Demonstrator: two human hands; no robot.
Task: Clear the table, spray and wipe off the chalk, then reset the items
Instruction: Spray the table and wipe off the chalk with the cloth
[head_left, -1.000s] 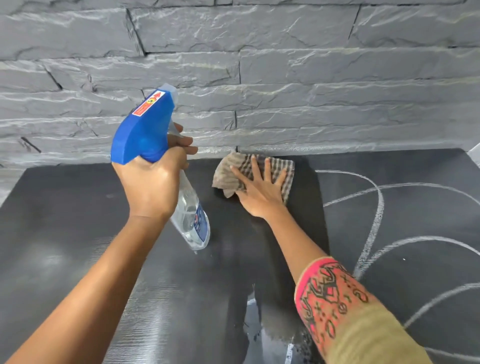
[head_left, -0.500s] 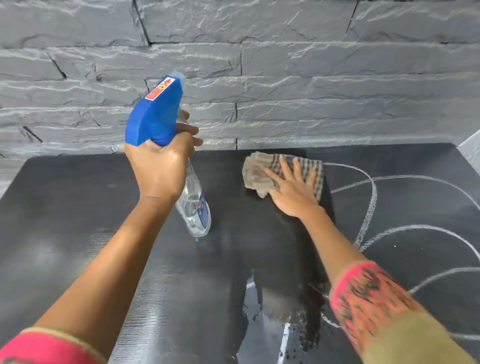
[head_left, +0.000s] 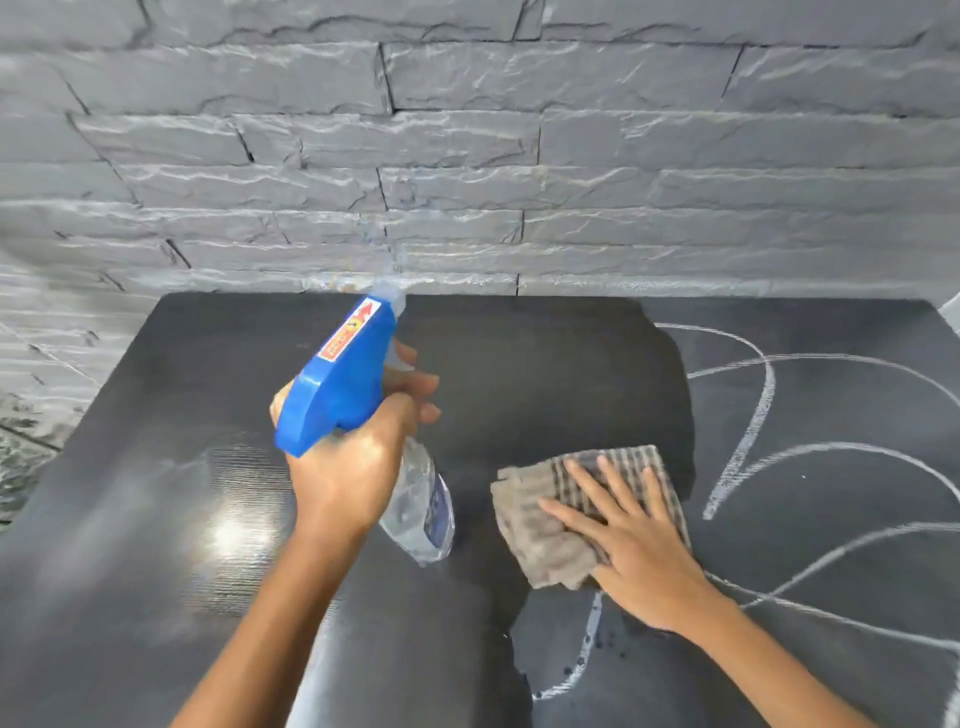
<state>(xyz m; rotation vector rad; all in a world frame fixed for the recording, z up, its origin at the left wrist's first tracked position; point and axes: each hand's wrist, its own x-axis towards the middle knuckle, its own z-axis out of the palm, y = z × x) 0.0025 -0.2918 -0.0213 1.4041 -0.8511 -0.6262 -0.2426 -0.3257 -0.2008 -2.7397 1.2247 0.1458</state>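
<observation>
The left hand (head_left: 343, 478) is gripping the neck of a clear plastic spray bottle with a blue trigger top (head_left: 343, 379), holding it up above the black table (head_left: 156, 519). The right hand (head_left: 639, 545) is lying flat with straight fingers, pressing a brown checked cloth (head_left: 545, 535) onto the table. White chalk lines (head_left: 748, 441) are curving across the table just to the right of the cloth. A grey stone wall (head_left: 467, 156) is standing behind the table.

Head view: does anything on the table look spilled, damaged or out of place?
Nothing stands out. Spray droplets speckle the table toward its near side, beside an unwiped chalk line; that fits mid-cleaning. The cloth is pressed under the right hand.
</observation>
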